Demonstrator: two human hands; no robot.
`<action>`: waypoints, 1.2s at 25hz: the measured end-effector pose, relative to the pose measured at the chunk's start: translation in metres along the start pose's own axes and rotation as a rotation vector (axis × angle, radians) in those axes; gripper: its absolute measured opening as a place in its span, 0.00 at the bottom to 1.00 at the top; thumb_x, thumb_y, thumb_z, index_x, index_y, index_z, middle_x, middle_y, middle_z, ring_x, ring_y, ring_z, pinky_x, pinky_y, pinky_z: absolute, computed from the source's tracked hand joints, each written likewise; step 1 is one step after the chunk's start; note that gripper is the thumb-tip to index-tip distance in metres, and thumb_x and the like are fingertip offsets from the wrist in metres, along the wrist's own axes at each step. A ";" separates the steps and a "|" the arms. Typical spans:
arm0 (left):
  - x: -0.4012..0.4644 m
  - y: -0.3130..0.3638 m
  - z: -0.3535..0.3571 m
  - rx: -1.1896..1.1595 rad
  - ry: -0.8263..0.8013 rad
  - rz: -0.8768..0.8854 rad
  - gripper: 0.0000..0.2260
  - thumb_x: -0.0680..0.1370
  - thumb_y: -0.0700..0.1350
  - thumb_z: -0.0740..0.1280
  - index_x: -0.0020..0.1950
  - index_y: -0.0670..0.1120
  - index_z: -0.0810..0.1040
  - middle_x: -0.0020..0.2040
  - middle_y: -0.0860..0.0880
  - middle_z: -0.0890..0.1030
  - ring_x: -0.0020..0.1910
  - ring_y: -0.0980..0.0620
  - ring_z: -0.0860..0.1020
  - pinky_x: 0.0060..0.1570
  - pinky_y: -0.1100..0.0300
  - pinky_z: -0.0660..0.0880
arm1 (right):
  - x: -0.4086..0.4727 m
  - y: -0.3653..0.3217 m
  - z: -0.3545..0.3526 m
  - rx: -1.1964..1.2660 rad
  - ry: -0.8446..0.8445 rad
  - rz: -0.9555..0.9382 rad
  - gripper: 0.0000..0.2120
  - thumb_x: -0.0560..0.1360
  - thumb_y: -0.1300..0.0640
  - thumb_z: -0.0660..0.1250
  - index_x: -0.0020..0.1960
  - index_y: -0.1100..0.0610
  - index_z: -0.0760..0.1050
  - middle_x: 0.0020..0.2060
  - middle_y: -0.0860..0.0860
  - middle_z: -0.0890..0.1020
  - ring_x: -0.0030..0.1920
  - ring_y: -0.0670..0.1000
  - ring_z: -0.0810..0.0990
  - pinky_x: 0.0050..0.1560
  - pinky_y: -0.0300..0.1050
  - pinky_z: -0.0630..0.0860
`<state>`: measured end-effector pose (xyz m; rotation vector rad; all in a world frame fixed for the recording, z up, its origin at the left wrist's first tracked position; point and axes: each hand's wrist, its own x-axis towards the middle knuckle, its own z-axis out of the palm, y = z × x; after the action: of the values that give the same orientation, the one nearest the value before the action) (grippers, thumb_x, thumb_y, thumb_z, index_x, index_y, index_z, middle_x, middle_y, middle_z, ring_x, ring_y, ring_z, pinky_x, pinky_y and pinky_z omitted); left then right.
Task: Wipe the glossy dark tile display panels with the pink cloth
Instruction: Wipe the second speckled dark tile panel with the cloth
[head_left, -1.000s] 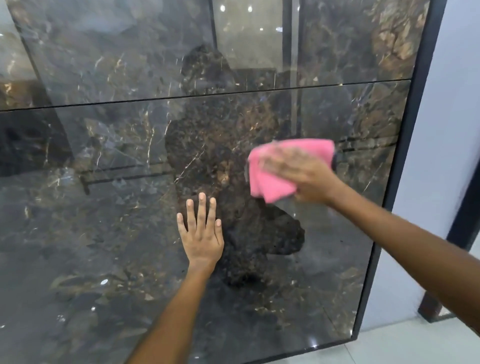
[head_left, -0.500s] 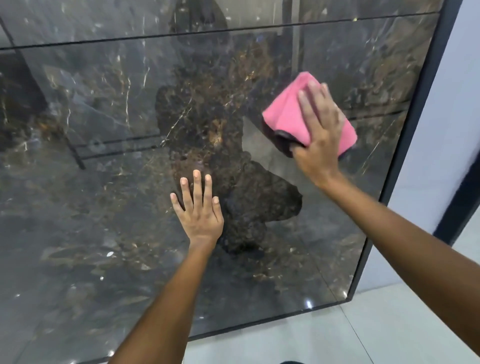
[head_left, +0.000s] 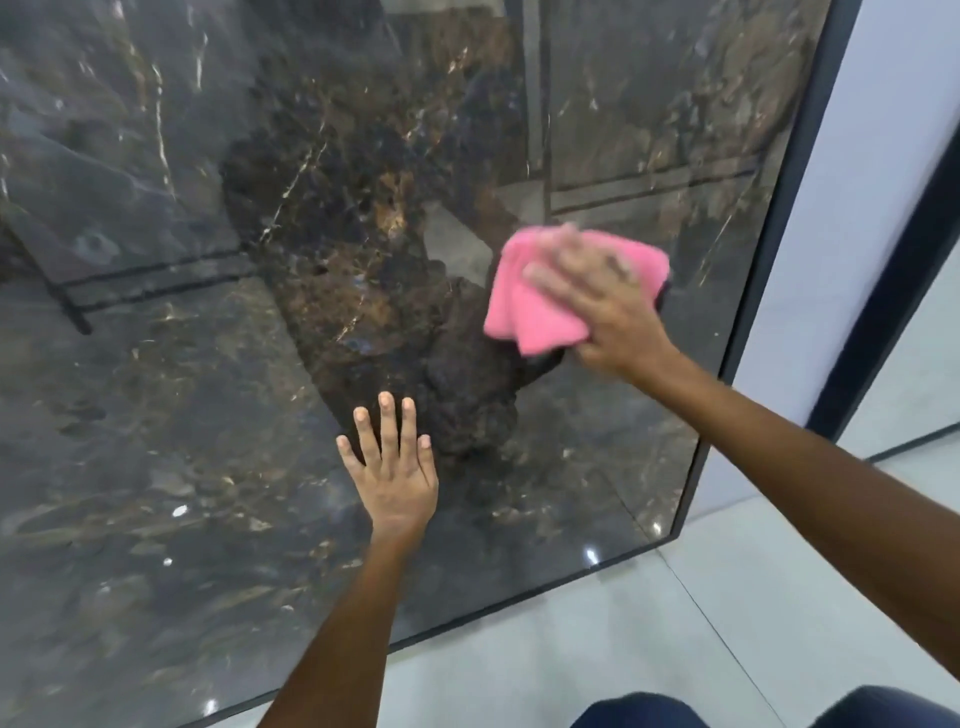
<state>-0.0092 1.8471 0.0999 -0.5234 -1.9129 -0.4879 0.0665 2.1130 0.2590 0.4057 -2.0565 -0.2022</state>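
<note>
A glossy dark marble-look tile panel (head_left: 156, 415) fills most of the view, standing upright in a thin black frame. My right hand (head_left: 605, 306) presses a folded pink cloth (head_left: 524, 306) flat against the panel's right part, fingers spread over the cloth and blurred by motion. My left hand (head_left: 392, 467) rests flat on the panel lower down and to the left, fingers straight and pointing up, holding nothing. The panel's surface reflects a dark figure and ceiling lights.
The panel's black frame edge (head_left: 769, 249) runs down the right side. Beyond it is a white wall (head_left: 857, 208) with a dark vertical strip (head_left: 883, 312). Pale floor tiles (head_left: 597, 649) lie below the panel. Dark trousers (head_left: 675, 712) show at the bottom edge.
My right hand has swept the pink cloth down the panel and a little left. The view has tilted down, showing more floor. My left hand stays flat on the panel.
</note>
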 end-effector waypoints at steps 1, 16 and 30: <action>-0.006 -0.001 0.003 0.008 -0.008 0.007 0.24 0.85 0.51 0.46 0.81 0.50 0.45 0.80 0.51 0.42 0.79 0.47 0.41 0.76 0.45 0.39 | -0.006 0.002 -0.001 0.052 0.068 0.230 0.34 0.72 0.59 0.67 0.75 0.52 0.59 0.76 0.54 0.59 0.77 0.53 0.51 0.74 0.50 0.45; -0.083 -0.012 0.035 -0.010 0.004 0.034 0.24 0.85 0.50 0.48 0.81 0.51 0.47 0.81 0.53 0.45 0.79 0.49 0.43 0.76 0.45 0.41 | -0.179 -0.109 0.126 -0.185 -0.235 -0.393 0.37 0.72 0.52 0.68 0.76 0.52 0.54 0.73 0.46 0.61 0.77 0.52 0.48 0.74 0.58 0.45; -0.098 -0.003 0.045 0.031 0.024 -0.029 0.23 0.85 0.49 0.46 0.80 0.50 0.46 0.80 0.53 0.43 0.79 0.49 0.40 0.74 0.43 0.39 | -0.193 -0.121 0.152 0.678 0.466 1.447 0.36 0.77 0.44 0.64 0.78 0.56 0.53 0.76 0.54 0.59 0.73 0.60 0.63 0.71 0.59 0.65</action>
<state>-0.0090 1.8560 -0.0076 -0.4679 -1.9042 -0.4812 0.0468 2.0681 -0.0105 -0.6408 -1.4469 1.3290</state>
